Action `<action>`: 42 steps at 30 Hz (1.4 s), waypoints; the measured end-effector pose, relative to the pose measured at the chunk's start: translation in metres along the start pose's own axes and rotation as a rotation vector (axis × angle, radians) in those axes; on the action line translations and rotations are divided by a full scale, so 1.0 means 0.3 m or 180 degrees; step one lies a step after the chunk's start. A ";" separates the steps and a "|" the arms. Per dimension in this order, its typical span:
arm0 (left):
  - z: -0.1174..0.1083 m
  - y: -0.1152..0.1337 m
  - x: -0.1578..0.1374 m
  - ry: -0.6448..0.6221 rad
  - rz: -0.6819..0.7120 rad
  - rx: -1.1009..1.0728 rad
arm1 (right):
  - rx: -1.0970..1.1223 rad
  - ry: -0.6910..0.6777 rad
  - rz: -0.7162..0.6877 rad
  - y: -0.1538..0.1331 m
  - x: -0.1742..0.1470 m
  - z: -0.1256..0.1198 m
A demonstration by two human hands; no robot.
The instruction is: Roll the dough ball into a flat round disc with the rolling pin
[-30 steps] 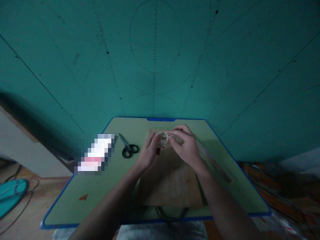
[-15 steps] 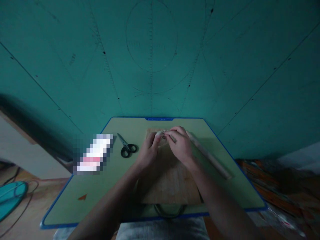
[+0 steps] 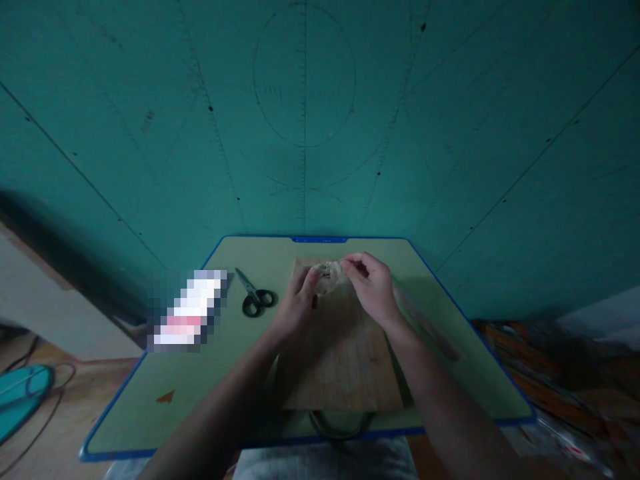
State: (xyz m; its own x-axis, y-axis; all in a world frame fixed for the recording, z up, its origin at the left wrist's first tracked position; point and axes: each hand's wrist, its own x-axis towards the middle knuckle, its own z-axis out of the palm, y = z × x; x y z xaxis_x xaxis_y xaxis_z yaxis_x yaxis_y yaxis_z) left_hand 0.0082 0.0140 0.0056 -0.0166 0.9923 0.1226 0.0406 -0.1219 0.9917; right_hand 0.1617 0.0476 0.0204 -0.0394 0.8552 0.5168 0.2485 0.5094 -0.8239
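Note:
A small whitish, round, crumpled piece [image 3: 327,279] is held up between both hands over the far end of a wooden board [image 3: 340,360]. It has a thin ruffled edge and a darker, mottled middle; its material is unclear. My left hand [image 3: 299,293] grips its left side, thumb on the near face. At its upper right edge, the thumb and fingertips of my right hand [image 3: 367,280] pinch the rim. A long pale strip or stick [image 3: 430,325], blurred, lies to the right of the board, partly behind my right hand.
Black-handled scissors [image 3: 255,297] lie left of the board, beside a pixelated phone-like item [image 3: 190,310]. A small orange-brown triangular scrap [image 3: 165,397] sits near the left front of the blue-edged table [image 3: 225,360]. A dark handle loop [image 3: 340,427] shows at the front edge. Behind stands a green marked wall [image 3: 320,167].
My right hand has moved slightly right, away from my left, while still pinching the rim. The whitish piece now shows wider and more spread out between the hands.

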 end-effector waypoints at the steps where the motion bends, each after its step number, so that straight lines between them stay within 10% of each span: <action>1: 0.000 0.001 0.000 -0.0012 -0.0020 -0.0020 | -0.0043 -0.0052 -0.0054 0.000 -0.001 -0.001; 11: 0.013 0.005 -0.005 -0.0146 -0.0196 -0.0281 | -0.0938 -0.0444 -0.0855 -0.020 -0.017 0.003; 42: -0.002 0.004 0.016 0.0167 -0.1043 -0.1148 | -0.1781 -0.0954 -0.1187 -0.018 -0.023 -0.019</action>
State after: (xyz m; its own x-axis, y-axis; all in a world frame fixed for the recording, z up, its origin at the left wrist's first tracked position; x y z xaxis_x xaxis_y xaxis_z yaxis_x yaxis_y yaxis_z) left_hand 0.0075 0.0186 0.0075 -0.0213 0.9784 -0.2056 -0.3236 0.1878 0.9274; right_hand 0.1661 0.0385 0.0225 -0.4607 0.6651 0.5877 0.6205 0.7148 -0.3226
